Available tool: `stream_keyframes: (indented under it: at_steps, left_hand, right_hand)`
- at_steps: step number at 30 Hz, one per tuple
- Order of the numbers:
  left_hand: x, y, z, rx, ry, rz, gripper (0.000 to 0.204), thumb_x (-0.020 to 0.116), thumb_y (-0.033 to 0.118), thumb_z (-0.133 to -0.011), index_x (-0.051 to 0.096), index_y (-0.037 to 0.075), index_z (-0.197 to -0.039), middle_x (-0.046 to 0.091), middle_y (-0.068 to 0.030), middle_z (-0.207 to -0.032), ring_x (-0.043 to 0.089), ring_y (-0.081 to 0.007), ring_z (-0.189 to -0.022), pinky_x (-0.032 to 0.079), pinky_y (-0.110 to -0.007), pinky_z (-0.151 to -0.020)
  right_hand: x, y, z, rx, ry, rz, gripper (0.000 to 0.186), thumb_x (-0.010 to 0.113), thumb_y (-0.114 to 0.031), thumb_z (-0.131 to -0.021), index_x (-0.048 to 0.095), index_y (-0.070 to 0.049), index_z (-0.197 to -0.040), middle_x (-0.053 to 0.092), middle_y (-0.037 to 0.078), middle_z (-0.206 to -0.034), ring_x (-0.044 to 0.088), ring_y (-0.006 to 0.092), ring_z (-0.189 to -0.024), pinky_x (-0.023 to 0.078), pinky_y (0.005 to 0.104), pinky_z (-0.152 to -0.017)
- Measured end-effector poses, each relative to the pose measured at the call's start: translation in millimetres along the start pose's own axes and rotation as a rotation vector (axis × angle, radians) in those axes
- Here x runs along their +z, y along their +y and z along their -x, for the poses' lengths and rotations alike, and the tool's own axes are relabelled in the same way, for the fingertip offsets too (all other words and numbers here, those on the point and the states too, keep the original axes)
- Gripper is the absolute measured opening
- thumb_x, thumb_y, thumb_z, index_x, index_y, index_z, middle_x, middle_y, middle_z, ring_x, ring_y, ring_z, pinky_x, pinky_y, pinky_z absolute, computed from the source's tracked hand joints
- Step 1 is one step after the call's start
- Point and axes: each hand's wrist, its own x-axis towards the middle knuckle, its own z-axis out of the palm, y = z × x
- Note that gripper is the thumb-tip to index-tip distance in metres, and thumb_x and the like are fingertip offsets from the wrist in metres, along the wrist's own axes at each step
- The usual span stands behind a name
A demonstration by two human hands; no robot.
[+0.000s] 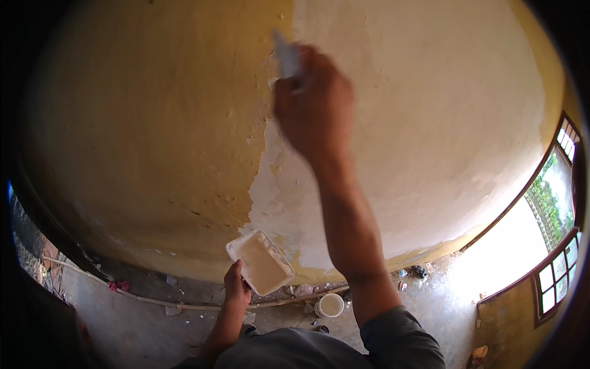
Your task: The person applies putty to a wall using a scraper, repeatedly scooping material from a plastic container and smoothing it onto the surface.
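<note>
My right hand [319, 98], blurred by motion, is raised to the wall [153, 135] with its fingers closed round a pale grey putty knife [286, 56]. The blade points up and left, near the ragged edge between the bare yellow paint and a pale coat [430, 123]. Whether the blade touches the wall, I cannot tell. Low in front of me, my left hand [236, 288] grips a white rectangular tub [281, 251] by its near left side, tilted toward me. Cream-coloured material lies inside it and is smeared on its rim.
On the floor below stands a white bucket [330, 305] with pale contents. A long thin pole [166, 304] lies along the foot of the wall among scattered debris. To the right are a bright opening [491, 270] and a barred window [556, 273].
</note>
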Motion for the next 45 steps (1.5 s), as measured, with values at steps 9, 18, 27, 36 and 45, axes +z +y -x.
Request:
stream_keyframes:
  at_steps: [9, 18, 27, 36, 45]
  left_hand:
    - [9, 4, 10, -0.040, -0.002, -0.044, 0.052, 0.057, 0.028, -0.091, 0.044, -0.002, -0.131, 0.055, -0.0142, -0.125, 0.054, -0.0277, -0.116, 0.044, -0.041, -0.099]
    - [1, -8, -9, -0.079, 0.058, -0.057, 0.032, 0.055, 0.023, -0.093, 0.055, 0.000, -0.115, 0.063, -0.0100, -0.104, 0.065, -0.0197, -0.091, 0.054, -0.033, -0.077]
    - [25, -11, 8, -0.124, 0.042, -0.057, 0.032, 0.053, 0.021, -0.094, 0.053, 0.000, -0.119, 0.063, -0.0099, -0.102, 0.066, -0.0178, -0.086, 0.057, -0.030, -0.067]
    - [45, -42, 2, -0.122, -0.091, -0.068, 0.037, 0.061, 0.026, -0.091, 0.055, 0.002, -0.118, 0.064, -0.0058, -0.098, 0.065, -0.0134, -0.081, 0.057, -0.028, -0.064]
    - [52, -50, -10, -0.107, -0.057, -0.077, 0.034, 0.062, 0.026, -0.091, 0.058, 0.002, -0.114, 0.064, -0.0052, -0.095, 0.064, -0.0117, -0.077, 0.055, -0.027, -0.064]
  right_hand:
    - [-2, 15, -33, 0.127, -0.042, 0.379, 0.035, 0.052, -0.020, -0.083, 0.056, -0.012, -0.117, 0.065, 0.019, -0.108, 0.066, 0.0359, -0.090, 0.052, 0.0473, -0.082]
    - [70, 17, 212, 0.688, -0.710, -0.632, 0.028, 0.065, -0.006, -0.079, 0.056, 0.005, -0.104, 0.064, 0.008, -0.086, 0.062, 0.0177, -0.080, 0.050, 0.0329, -0.077]
    - [-35, 83, 281, 0.997, -0.832, -0.292, 0.026, 0.065, -0.006, -0.081, 0.052, 0.004, -0.102, 0.066, 0.012, -0.084, 0.065, 0.0163, -0.074, 0.051, 0.0308, -0.066]
    - [-28, 62, 270, 0.659, -1.090, 0.275, 0.026, 0.058, -0.014, -0.084, 0.051, -0.001, -0.106, 0.065, 0.025, -0.078, 0.063, 0.0448, -0.078, 0.049, 0.0519, -0.069]
    - [-26, 50, 284, 0.631, -1.028, -0.005, 0.024, 0.059, -0.012, -0.083, 0.054, -0.003, -0.104, 0.064, 0.023, -0.076, 0.063, 0.0426, -0.075, 0.049, 0.0500, -0.066]
